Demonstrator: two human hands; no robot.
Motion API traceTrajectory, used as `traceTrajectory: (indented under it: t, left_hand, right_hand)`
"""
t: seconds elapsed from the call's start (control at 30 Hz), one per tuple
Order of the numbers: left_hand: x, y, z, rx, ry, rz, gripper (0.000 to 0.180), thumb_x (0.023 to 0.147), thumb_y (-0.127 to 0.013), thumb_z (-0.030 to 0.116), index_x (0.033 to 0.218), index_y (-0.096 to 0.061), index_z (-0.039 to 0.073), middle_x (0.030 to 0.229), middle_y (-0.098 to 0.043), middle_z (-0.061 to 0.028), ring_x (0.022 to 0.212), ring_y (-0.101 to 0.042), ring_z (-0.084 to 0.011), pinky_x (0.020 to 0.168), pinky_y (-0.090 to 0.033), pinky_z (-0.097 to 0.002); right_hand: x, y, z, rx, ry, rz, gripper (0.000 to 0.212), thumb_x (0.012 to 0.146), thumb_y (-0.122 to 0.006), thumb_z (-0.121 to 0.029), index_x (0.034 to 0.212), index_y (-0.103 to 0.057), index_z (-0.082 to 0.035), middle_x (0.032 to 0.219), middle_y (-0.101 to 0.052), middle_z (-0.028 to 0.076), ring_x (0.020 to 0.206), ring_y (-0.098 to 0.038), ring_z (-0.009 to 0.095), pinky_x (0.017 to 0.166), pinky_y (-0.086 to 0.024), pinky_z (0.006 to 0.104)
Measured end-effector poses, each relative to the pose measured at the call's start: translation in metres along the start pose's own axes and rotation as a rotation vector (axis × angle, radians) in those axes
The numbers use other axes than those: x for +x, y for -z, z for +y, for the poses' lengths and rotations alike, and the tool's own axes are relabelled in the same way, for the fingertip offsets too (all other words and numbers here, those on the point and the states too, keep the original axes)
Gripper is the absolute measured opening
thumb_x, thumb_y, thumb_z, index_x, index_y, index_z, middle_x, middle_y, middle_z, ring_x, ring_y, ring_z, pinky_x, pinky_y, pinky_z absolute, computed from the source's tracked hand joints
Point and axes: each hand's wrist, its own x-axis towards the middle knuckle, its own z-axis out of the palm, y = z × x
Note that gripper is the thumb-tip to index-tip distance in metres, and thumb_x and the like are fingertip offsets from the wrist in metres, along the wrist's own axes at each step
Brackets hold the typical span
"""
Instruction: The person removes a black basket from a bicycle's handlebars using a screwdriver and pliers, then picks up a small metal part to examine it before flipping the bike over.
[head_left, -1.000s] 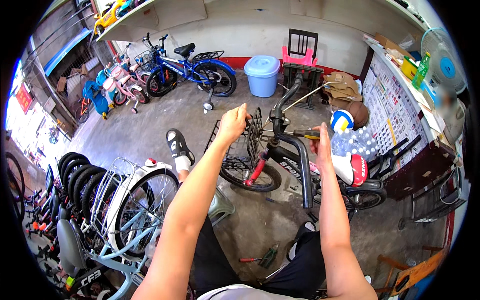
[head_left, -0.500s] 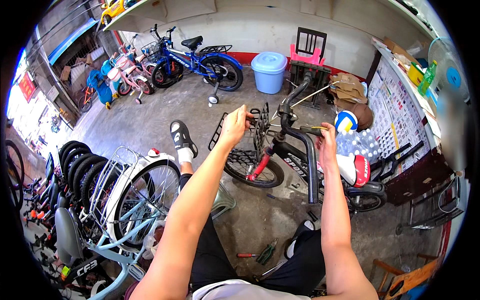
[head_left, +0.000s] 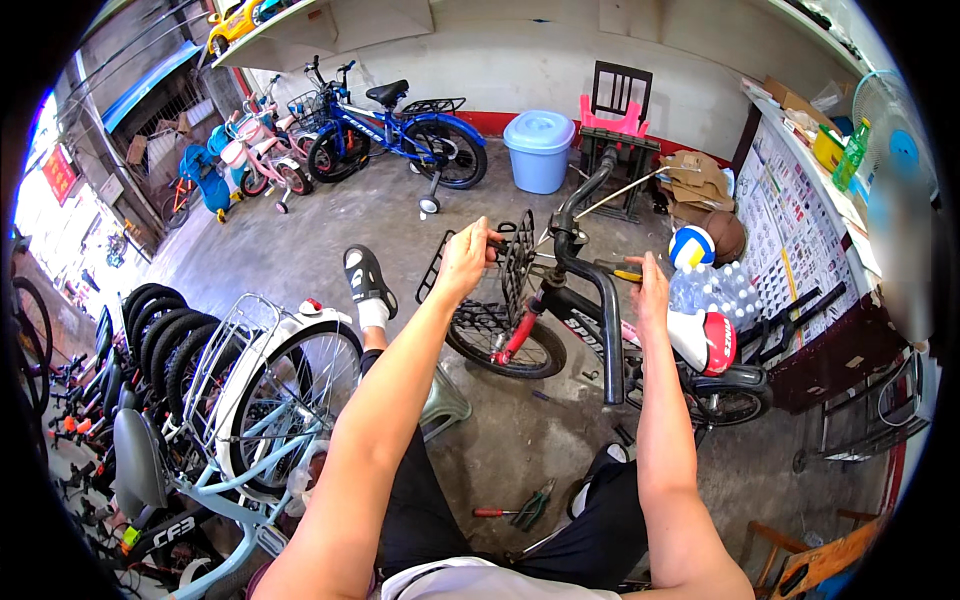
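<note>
A small black bicycle with a red fork stands before me, its black handlebar (head_left: 608, 330) turned sideways. On its front hangs a black wire basket (head_left: 519, 262). My left hand (head_left: 468, 258) is closed at the basket's near upper part, fingertips pinched on its rim. Beyond the handlebar my right hand (head_left: 652, 290) is closed on a slim yellow-and-black tool (head_left: 628, 275), which points left toward the basket's mount. The tool's tip is hidden behind the handlebar. Under the basket sits the front wheel (head_left: 510, 345).
Pliers (head_left: 533, 505) and a red-handled screwdriver (head_left: 490, 513) lie on the floor between my feet. To the left stands a light-blue bicycle (head_left: 235, 500) beside several tyres (head_left: 160, 340). A blue bin (head_left: 539, 150), bottled water (head_left: 712, 290) and a counter (head_left: 800, 230) stand farther off.
My right hand has lowered slightly, and more of the yellow-and-black tool shows. The handlebar has shifted a little left. My left hand stays at the basket.
</note>
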Motion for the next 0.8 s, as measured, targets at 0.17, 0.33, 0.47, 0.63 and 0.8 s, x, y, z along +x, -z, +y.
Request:
traceTrajectory:
  t: [0.17, 0.33, 0.47, 0.63, 0.8]
  left_hand:
    - [0.0, 0.0, -0.005, -0.042, 0.026, -0.008, 0.06, 0.113, -0.041, 0.051, 0.109, -0.072, 0.0, 0.077, -0.06, 0.0, 0.07, -0.057, -0.0089, 0.066, -0.052, -0.0267]
    - [-0.002, 0.004, -0.009, -0.051, 0.0, 0.003, 0.058, 0.112, -0.043, 0.051, 0.107, -0.072, 0.0, 0.075, -0.062, -0.0004, 0.069, -0.058, -0.0099, 0.065, -0.052, -0.0283]
    - [-0.002, 0.003, -0.011, -0.014, 0.021, -0.001, 0.059, 0.113, -0.042, 0.051, 0.109, -0.072, 0.001, 0.077, -0.061, -0.0001, 0.07, -0.058, -0.0096, 0.067, -0.053, -0.0277]
    - [-0.002, -0.001, -0.007, -0.042, 0.009, -0.004, 0.059, 0.113, -0.041, 0.052, 0.11, -0.072, 0.001, 0.079, -0.061, 0.0001, 0.071, -0.058, -0.0095, 0.066, -0.053, -0.0272]
    - [-0.002, 0.007, -0.012, -0.051, 0.012, -0.025, 0.06, 0.113, -0.041, 0.051, 0.113, -0.071, 0.0, 0.08, -0.061, -0.0004, 0.072, -0.057, -0.0092, 0.068, -0.052, -0.027]
  right_hand:
    - [0.001, -0.011, 0.008, 0.141, 0.13, 0.081, 0.041, 0.107, -0.049, -0.043, 0.125, -0.067, -0.011, 0.086, -0.058, -0.003, 0.066, -0.046, 0.005, 0.056, -0.032, 0.0237]
    - [0.006, 0.009, 0.001, -0.041, -0.06, -0.144, 0.05, 0.105, -0.053, -0.048, 0.139, -0.055, -0.011, 0.091, -0.058, 0.0, 0.069, -0.05, 0.006, 0.057, -0.036, 0.0231]
    - [-0.006, -0.023, 0.005, 0.203, 0.174, 0.104, 0.044, 0.108, -0.05, -0.048, 0.123, -0.065, -0.009, 0.082, -0.055, -0.002, 0.061, -0.045, 0.005, 0.053, -0.032, 0.0217]
    - [0.002, -0.002, 0.002, -0.103, 0.071, 0.034, 0.039, 0.107, -0.048, -0.035, 0.136, -0.056, -0.01, 0.092, -0.056, 0.001, 0.071, -0.05, 0.008, 0.062, -0.039, 0.023]
    - [-0.002, -0.008, -0.002, 0.142, 0.052, -0.075, 0.043, 0.106, -0.056, -0.04, 0.135, -0.057, -0.009, 0.087, -0.056, -0.002, 0.07, -0.049, 0.007, 0.057, -0.037, 0.0248]
